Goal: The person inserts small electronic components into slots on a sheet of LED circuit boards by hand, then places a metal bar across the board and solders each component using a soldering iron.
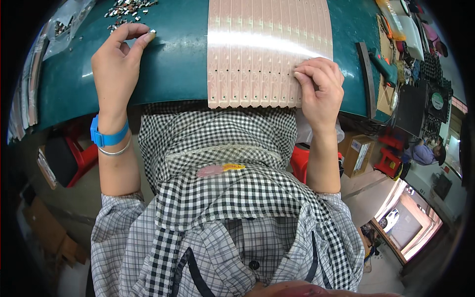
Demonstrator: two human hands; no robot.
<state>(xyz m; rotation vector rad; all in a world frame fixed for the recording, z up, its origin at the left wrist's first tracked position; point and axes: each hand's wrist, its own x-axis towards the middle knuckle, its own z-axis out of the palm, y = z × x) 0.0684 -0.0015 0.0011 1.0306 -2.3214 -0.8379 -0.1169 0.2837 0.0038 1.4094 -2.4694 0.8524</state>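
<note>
My left hand (118,62) is raised over the green table mat, thumb and forefinger pinched on a small metallic part (152,31). Beyond it, at the far left, lies a loose pile of similar small metal parts (126,11). A pinkish panel of long narrow strips (247,59) lies in front of me, dotted with a row of dark holes, and a bright band of light crosses it. My right hand (321,86) rests at the panel's right near edge, its fingers curled and pinched together. Whether anything sits between those fingertips is hidden.
A clear plastic bag (64,27) lies at the left edge of the mat (173,74). On the right are a dark bar (366,79), a green-handled tool (385,69) and an orange-handled tool (391,22). Red stools (81,153) and a cardboard box (355,153) stand below table level.
</note>
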